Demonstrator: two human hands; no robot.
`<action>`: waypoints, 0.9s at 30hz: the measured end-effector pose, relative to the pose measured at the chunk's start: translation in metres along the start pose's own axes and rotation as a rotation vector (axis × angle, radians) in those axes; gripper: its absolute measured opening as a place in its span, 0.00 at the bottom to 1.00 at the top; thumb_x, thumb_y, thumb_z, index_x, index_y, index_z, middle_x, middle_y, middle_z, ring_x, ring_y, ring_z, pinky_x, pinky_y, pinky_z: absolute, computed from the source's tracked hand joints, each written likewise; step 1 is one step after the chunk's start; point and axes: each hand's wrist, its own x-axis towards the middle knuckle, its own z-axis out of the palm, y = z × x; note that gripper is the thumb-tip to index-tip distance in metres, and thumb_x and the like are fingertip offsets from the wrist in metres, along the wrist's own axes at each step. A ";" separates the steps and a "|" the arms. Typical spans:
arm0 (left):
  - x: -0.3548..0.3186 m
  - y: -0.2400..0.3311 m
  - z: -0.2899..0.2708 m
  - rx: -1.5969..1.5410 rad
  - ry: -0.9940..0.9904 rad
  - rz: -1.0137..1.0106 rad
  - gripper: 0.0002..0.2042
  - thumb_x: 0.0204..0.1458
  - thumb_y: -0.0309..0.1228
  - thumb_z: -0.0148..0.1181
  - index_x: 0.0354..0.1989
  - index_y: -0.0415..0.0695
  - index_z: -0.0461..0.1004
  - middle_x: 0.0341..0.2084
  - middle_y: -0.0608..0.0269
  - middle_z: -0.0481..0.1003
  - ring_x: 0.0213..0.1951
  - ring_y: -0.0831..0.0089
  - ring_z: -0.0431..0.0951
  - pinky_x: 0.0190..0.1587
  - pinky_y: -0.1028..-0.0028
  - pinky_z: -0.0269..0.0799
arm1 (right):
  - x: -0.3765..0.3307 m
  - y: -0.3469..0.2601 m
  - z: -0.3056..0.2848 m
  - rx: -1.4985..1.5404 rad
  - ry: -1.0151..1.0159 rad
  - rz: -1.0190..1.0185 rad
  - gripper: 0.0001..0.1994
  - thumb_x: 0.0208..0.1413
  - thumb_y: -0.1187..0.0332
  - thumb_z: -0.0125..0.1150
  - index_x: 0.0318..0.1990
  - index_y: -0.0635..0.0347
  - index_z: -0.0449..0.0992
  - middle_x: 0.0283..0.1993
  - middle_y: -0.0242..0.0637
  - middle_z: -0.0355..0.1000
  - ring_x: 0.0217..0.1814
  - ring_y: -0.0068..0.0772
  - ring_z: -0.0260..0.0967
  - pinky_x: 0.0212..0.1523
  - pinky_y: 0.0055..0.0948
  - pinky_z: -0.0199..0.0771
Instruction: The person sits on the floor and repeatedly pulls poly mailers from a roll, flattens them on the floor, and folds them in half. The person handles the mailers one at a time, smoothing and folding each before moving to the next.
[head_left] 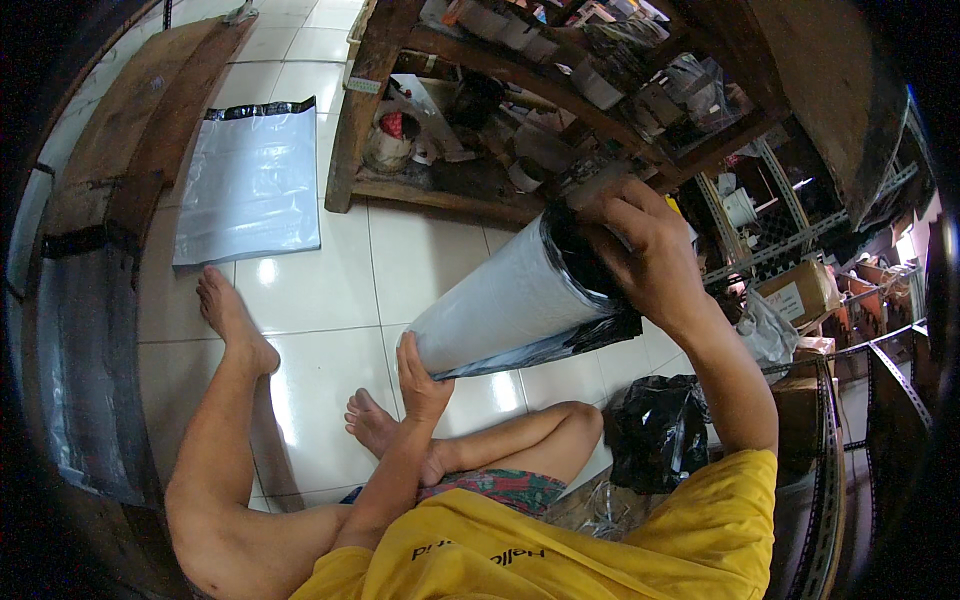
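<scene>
A thick roll of grey-white plastic mailing bags (510, 295), black on the inner side, is held at a slant above the tiled floor in front of me. My left hand (424, 382) grips its lower left end, thumb and fingers against the outside. At the upper right end, my right hand (645, 245) has its fingers bent over the black rim, some of them hidden inside the roll's mouth. Flat on the floor to the left lies a grey plastic mailing bag (250, 185) with a black top strip.
More grey bags (90, 370) lie on a wooden bench (150, 110) along the left. Ahead stands a cluttered wooden shelf (440, 200). A black plastic bag (658, 432) sits by my right side, near metal racks and a cardboard box (800, 292). My bare legs rest on the tiles.
</scene>
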 end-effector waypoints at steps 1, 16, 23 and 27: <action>0.000 0.000 0.000 0.003 0.003 0.006 0.50 0.35 0.25 0.75 0.69 0.38 0.49 0.61 0.37 0.62 0.62 0.37 0.65 0.64 0.51 0.66 | 0.000 -0.001 -0.001 -0.009 -0.011 -0.013 0.13 0.48 0.76 0.67 0.43 0.59 0.79 0.41 0.47 0.74 0.44 0.56 0.73 0.44 0.44 0.75; 0.001 0.000 0.000 -0.005 -0.005 -0.001 0.52 0.34 0.25 0.77 0.69 0.37 0.49 0.60 0.37 0.62 0.60 0.38 0.66 0.63 0.51 0.66 | 0.006 -0.025 -0.033 0.053 -0.379 -0.010 0.20 0.49 0.76 0.65 0.52 0.60 0.72 0.39 0.49 0.74 0.46 0.60 0.73 0.46 0.50 0.75; 0.002 0.004 -0.002 0.011 0.002 -0.009 0.52 0.34 0.25 0.77 0.69 0.37 0.49 0.59 0.38 0.64 0.59 0.40 0.67 0.62 0.53 0.67 | 0.029 -0.018 -0.035 0.182 -0.574 -0.092 0.23 0.52 0.76 0.64 0.56 0.59 0.68 0.50 0.49 0.72 0.52 0.58 0.72 0.51 0.47 0.74; 0.004 0.005 -0.004 0.007 0.005 0.002 0.52 0.33 0.24 0.76 0.69 0.38 0.49 0.58 0.38 0.65 0.58 0.39 0.69 0.61 0.53 0.69 | 0.038 -0.012 -0.028 0.149 -0.615 -0.188 0.21 0.55 0.77 0.61 0.57 0.56 0.69 0.50 0.47 0.72 0.53 0.56 0.72 0.49 0.46 0.74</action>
